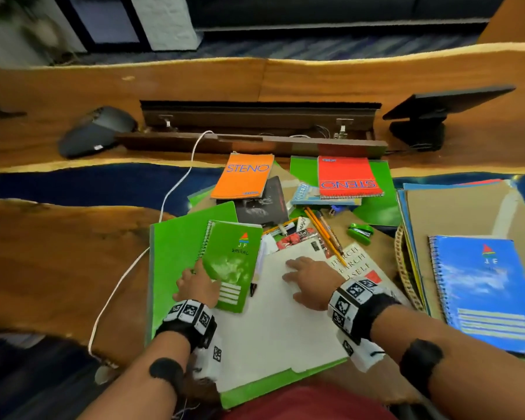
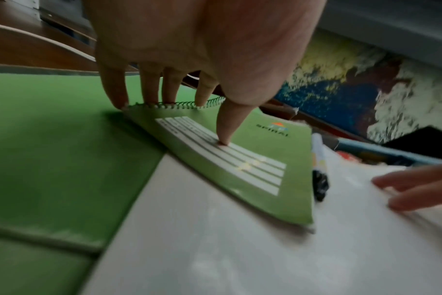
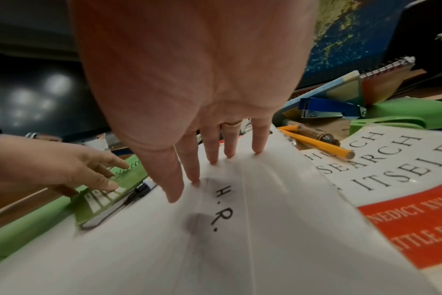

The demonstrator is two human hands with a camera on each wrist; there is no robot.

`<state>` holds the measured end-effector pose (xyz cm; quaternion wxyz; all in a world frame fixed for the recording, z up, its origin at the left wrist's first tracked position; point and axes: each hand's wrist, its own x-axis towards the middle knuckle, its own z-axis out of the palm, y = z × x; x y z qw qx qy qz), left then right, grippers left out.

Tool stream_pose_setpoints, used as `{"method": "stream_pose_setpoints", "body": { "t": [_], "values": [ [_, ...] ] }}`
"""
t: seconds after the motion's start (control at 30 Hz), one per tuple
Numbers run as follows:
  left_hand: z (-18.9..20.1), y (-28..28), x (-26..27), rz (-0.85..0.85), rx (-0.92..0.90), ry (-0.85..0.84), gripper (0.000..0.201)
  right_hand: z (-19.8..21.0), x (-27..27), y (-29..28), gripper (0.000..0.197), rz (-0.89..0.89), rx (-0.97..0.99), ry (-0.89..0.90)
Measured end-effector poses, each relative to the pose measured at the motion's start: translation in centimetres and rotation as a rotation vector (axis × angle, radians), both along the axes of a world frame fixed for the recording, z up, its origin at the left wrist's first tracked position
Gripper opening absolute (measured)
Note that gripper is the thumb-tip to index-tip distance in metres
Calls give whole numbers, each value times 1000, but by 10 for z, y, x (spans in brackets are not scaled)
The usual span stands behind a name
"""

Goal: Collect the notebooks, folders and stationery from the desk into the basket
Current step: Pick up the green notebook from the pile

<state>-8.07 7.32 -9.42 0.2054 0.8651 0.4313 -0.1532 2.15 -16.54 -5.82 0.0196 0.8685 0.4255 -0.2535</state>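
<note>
A green spiral notebook (image 1: 234, 262) lies partly on a green folder (image 1: 176, 268) and partly on a white folder (image 1: 279, 328) marked "H.R.". My left hand (image 1: 196, 275) grips it, fingers at the wire spine and thumb on the cover (image 2: 240, 159), with the spine side tilted up. My right hand (image 1: 303, 275) rests flat on the white folder (image 3: 240, 249), fingers straight. At the right, a wicker basket (image 1: 402, 268) holds folders and a blue spiral notebook (image 1: 482, 292). Farther back lie an orange steno pad (image 1: 243, 175), a red steno pad (image 1: 346, 177), pencils (image 1: 322, 231) and a green stapler (image 1: 359, 233).
A book with a white and red cover (image 1: 355, 265) sits under the white folder's right edge. A black marker (image 2: 319, 185) lies beside the green notebook, a blue stapler (image 3: 331, 108) behind. A white cable (image 1: 176, 189) crosses the desk on the left. A grey device (image 1: 94, 131) and a dark screen (image 1: 431, 116) stand at the back.
</note>
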Motion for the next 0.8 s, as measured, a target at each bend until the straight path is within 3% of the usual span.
{"method": "stream_pose_setpoints", "body": {
  "t": [0.13, 0.23, 0.4, 0.5, 0.57, 0.67, 0.8],
  "values": [
    [0, 7, -2, 25, 20, -12, 88, 2, -1, 1, 56, 49, -43, -16],
    [11, 17, 4, 62, -64, -55, 97, 4, -2, -1, 56, 54, -45, -16],
    [39, 27, 18, -1, -142, -274, 40, 4, -3, -4, 56, 59, -25, -15],
    [66, 27, 25, -35, -163, -415, 28, 3, -3, -5, 56, 53, -19, -9],
    [85, 26, 29, -98, -131, -471, 9, 3, -2, -5, 55, 37, -6, 0],
    [113, 20, 34, -179, -65, -572, 17, 2, 1, -4, 50, -22, 49, 27],
    [143, -1, 44, -250, -61, -726, 10, 5, 8, -7, 42, -218, 253, 91]
  ]
}}
